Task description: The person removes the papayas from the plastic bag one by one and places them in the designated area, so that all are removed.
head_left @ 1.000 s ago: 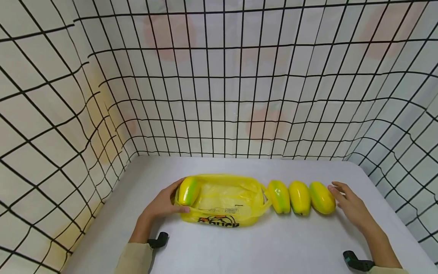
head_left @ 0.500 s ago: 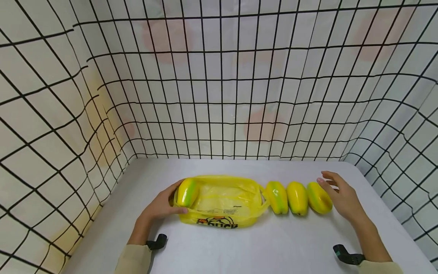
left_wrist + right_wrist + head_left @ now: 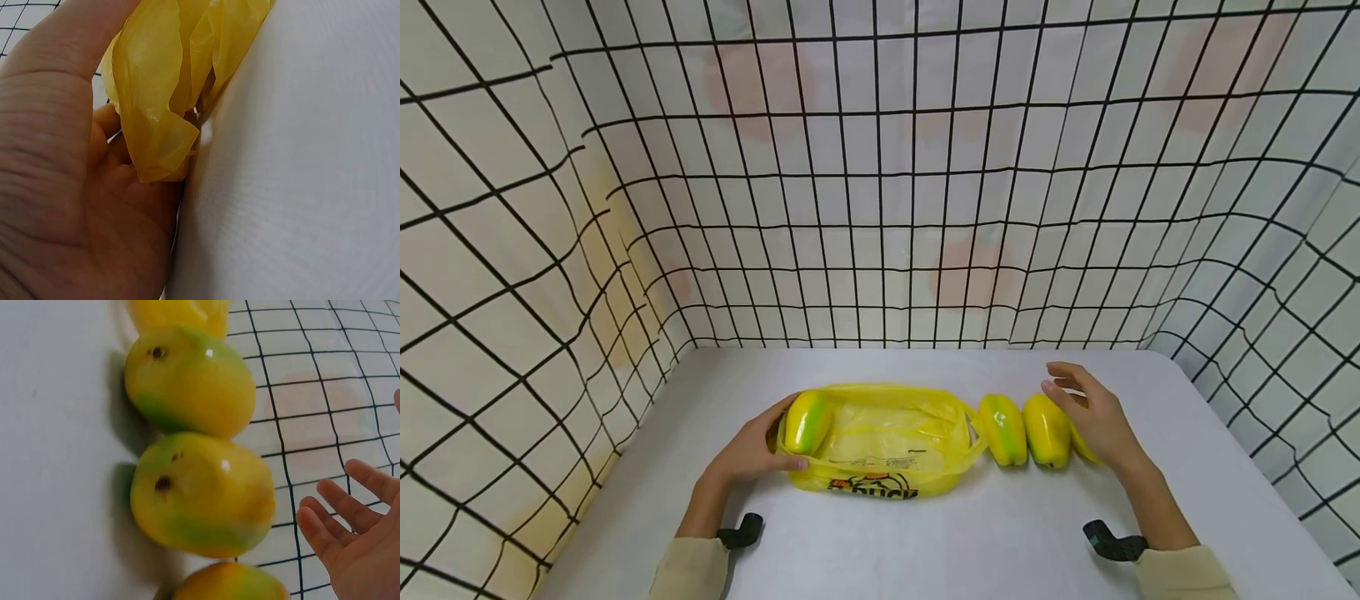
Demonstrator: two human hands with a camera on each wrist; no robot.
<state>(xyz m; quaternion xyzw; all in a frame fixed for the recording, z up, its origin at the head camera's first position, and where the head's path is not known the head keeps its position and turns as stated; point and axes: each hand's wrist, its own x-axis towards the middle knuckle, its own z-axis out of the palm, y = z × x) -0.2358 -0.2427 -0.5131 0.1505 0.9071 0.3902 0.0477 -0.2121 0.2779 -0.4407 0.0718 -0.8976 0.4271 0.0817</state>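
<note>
A yellow plastic bag with dark printing lies mouth-up on the white table, one yellow-green mango inside at its left end. My left hand holds that end, thumb along the front rim and fingers behind; the left wrist view has the crumpled bag film between thumb and fingers. To the bag's right, mangoes stand in a row: one beside the bag, a middle one, and a third mostly hidden by my right hand. That hand hovers with loosely spread fingers, holding nothing.
Black wire grid panels backed by white cloth rise behind the table and along both sides. Black wrist cameras are strapped to both forearms.
My right hand has lifted off the far-right mango and moved left over the row, now covering that mango in the head view. The left hand and bag keep their places.
</note>
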